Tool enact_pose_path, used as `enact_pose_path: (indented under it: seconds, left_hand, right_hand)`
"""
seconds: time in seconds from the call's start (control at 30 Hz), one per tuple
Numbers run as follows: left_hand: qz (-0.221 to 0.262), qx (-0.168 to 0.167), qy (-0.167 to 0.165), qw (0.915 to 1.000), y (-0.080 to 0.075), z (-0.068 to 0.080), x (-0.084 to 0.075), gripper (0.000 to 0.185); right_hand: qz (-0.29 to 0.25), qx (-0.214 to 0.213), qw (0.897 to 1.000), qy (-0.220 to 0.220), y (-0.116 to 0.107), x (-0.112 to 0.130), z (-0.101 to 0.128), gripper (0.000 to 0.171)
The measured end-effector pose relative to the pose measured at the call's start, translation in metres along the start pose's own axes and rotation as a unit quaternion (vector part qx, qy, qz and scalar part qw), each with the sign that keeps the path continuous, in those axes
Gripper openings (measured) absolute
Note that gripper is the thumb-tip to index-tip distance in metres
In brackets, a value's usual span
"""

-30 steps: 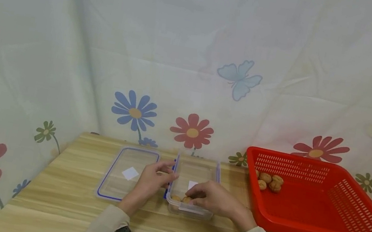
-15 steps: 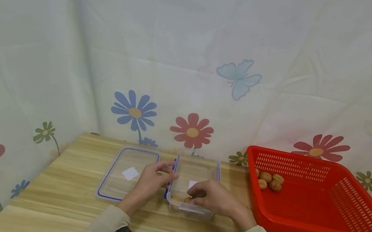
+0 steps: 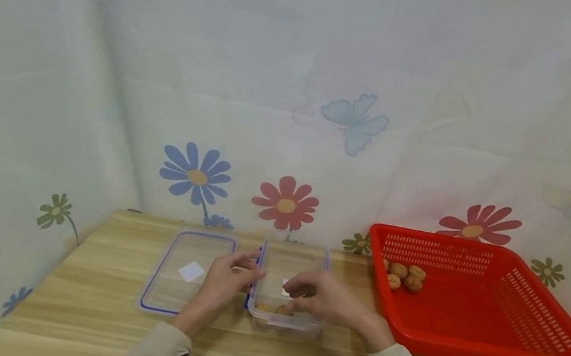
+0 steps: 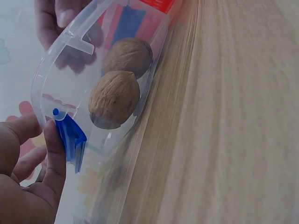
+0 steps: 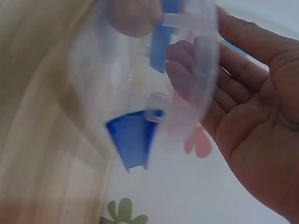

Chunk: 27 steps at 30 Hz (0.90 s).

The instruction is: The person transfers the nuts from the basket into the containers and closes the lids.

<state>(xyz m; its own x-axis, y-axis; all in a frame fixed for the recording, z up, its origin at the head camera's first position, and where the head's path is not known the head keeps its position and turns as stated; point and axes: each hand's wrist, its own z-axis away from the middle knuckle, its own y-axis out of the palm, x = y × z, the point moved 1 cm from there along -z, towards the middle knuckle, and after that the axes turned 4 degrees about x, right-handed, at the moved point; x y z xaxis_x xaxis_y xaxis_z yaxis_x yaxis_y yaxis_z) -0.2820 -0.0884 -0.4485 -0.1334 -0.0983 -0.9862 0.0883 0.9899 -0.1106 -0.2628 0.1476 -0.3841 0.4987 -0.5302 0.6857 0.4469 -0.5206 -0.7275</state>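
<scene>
A clear plastic container [image 3: 300, 262] with blue clasps stands on the wooden table, and two walnuts [image 3: 273, 309] lie at its near end. In the left wrist view the walnuts [image 4: 115, 99] sit against the container wall. My left hand [image 3: 246, 270] holds the container's left edge, the thumb [image 4: 52, 154] pressed on a blue clasp [image 4: 70, 136]. Just above the container's middle hovers my right hand [image 3: 299, 289], holding nothing. In the right wrist view its palm and relaxed fingers [image 5: 243, 112] show behind the blurred container rim [image 5: 205, 60].
The container's flat lid [image 3: 187, 272] lies on the table just left of it. A red perforated basket [image 3: 489, 313] stands at the right with several walnuts [image 3: 403, 275] in its far left corner. A flower-printed cloth hangs behind the table.
My right hand has lifted off the walnuts at the container's near end and now hovers slightly higher over it. The left hand stays at the left edge.
</scene>
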Motion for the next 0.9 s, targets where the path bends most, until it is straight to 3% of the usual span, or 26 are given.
enact_pose_path:
  seconds: [0.3,0.53,0.9]
  left_hand:
    - [0.011,0.009,0.005,0.9999,-0.002,0.000,-0.001,0.043]
    - [0.011,0.006,0.001,0.9999,-0.002,0.000,-0.001,0.043]
    - [0.013,-0.002,0.003,0.9999,-0.001,0.001,-0.001,0.044]
  right_hand:
    - [-0.032,-0.042,0.999,-0.006,-0.031,0.028,0.022,0.032]
    - [-0.017,-0.081,0.996,-0.029,-0.066,0.045,0.038,0.036]
    - [0.025,-0.118,0.993,0.018,-0.118,0.043,0.055,0.039]
